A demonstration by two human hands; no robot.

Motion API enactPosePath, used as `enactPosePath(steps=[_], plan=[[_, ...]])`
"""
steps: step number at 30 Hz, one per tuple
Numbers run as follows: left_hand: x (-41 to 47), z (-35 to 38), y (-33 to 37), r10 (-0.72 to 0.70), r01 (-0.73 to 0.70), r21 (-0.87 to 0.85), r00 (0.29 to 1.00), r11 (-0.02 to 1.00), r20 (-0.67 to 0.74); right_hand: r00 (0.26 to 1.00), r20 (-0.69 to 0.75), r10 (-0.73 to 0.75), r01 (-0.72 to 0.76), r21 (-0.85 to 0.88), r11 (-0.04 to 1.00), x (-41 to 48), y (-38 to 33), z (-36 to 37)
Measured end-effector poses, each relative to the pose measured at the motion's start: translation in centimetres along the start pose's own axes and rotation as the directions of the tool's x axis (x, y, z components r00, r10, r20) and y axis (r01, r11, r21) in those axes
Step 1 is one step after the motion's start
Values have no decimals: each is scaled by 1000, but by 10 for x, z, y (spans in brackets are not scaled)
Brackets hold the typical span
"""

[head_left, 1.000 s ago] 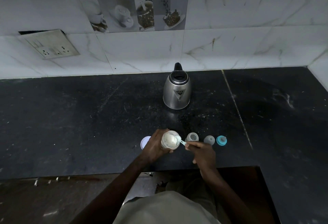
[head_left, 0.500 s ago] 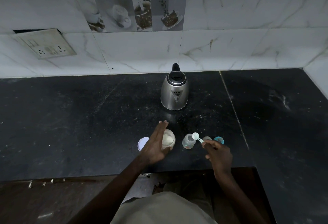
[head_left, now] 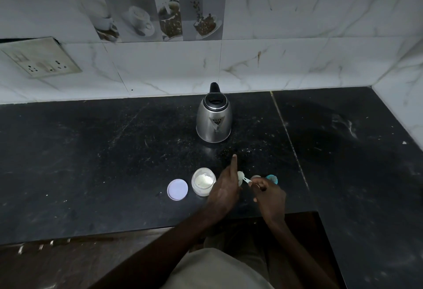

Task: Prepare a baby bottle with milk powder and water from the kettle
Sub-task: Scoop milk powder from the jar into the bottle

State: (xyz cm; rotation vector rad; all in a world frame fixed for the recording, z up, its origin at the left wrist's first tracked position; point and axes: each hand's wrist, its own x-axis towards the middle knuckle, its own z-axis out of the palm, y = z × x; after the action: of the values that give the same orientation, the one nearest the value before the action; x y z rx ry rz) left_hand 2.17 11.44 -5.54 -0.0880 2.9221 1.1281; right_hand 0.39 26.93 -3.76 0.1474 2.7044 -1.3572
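Observation:
An open jar of milk powder (head_left: 203, 181) stands on the black counter (head_left: 103, 163), its round lid (head_left: 177, 189) flat to its left. My left hand (head_left: 225, 189) is wrapped round the small baby bottle (head_left: 240, 184), index finger pointing straight ahead; the hand hides most of the bottle. A white scoop (head_left: 245, 180) is pinched by its handle in my right hand (head_left: 270, 195), with its bowl at the bottle's mouth. The steel kettle (head_left: 214, 119) stands behind, lid closed.
A grey bottle part (head_left: 255, 177) and a blue cap (head_left: 272, 179) sit just right of the bottle, by my right hand. The counter's front edge steps back at the right. A tiled wall with a socket plate (head_left: 39, 60) closes the back.
My left hand let go of the powder jar, set it down and moved right to the bottle. My right hand carried the scoop from the jar to the bottle's mouth.

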Motion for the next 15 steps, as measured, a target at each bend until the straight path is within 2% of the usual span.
enactPosePath(steps=[6,9,15], plan=[[8,2,-3,-83,81,89,996,993,20,984,-11,-179,175,-157,972,2,16,9],[9,-3,-2,-135,132,41,987,990,84,964,-17,-264,254,-215,943,2,17,10],[11,-6,-2,-154,152,21,982,988,106,909,-1,-417,389,-360,848,-4,27,16]])
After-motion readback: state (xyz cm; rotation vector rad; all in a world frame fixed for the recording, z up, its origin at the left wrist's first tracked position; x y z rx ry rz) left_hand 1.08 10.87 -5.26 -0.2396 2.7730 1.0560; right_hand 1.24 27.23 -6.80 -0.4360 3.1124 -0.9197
